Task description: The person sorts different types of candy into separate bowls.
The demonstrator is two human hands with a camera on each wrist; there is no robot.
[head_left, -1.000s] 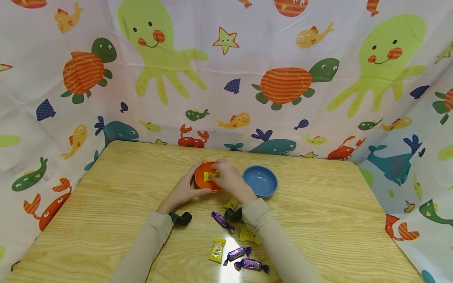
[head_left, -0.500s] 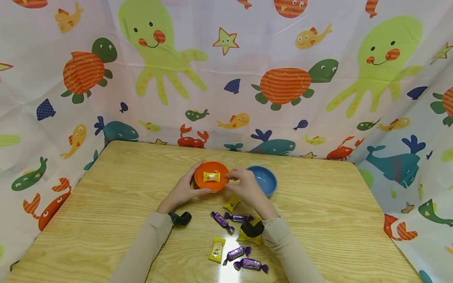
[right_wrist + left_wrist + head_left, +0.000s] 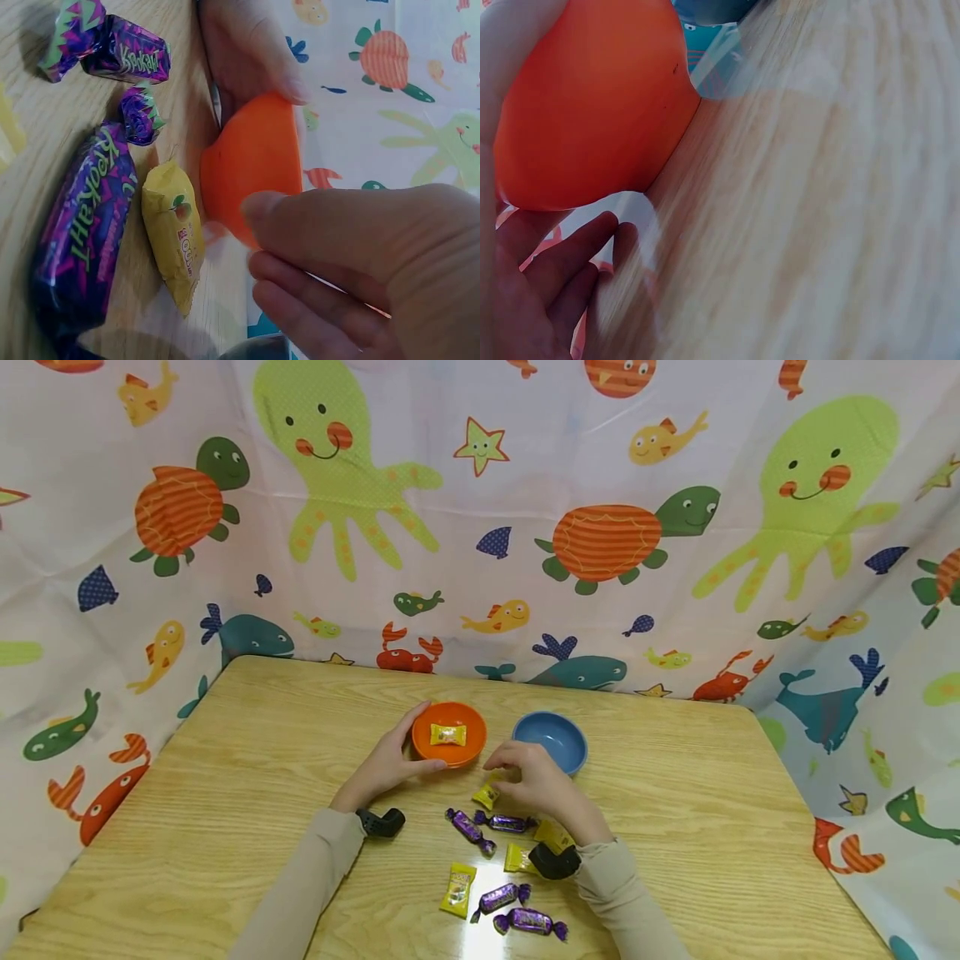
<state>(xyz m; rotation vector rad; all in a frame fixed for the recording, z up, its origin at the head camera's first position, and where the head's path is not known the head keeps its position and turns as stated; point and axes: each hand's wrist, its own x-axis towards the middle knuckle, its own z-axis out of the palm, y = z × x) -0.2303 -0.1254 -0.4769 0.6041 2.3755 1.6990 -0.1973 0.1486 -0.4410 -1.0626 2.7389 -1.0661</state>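
On the left, my left hand (image 3: 386,770) holds the orange bowl (image 3: 450,757), its thumb along the near side and its fingers round the far left. One yellow-wrapped candy (image 3: 447,735) lies inside that bowl. My right hand (image 3: 540,781) hovers just above a yellow candy (image 3: 485,797) on the table, near the bowl. In the right wrist view that yellow candy (image 3: 174,236) lies apart from the thumb (image 3: 322,225) and loosely bent fingers, which hold nothing. Closer to me are purple twist-wrapped candies (image 3: 467,831) and more yellow ones (image 3: 458,889).
A blue bowl (image 3: 553,739) stands right of the orange one, partly behind my right hand. Another purple candy (image 3: 531,921) lies near the front of the wooden table (image 3: 697,810). A curtain printed with sea animals (image 3: 495,552) hangs behind and at the sides.
My right hand has let go of a yellow candy in the orange bowl, then drawn back toward me and right, over another yellow candy. My left hand keeps its place on the bowl.
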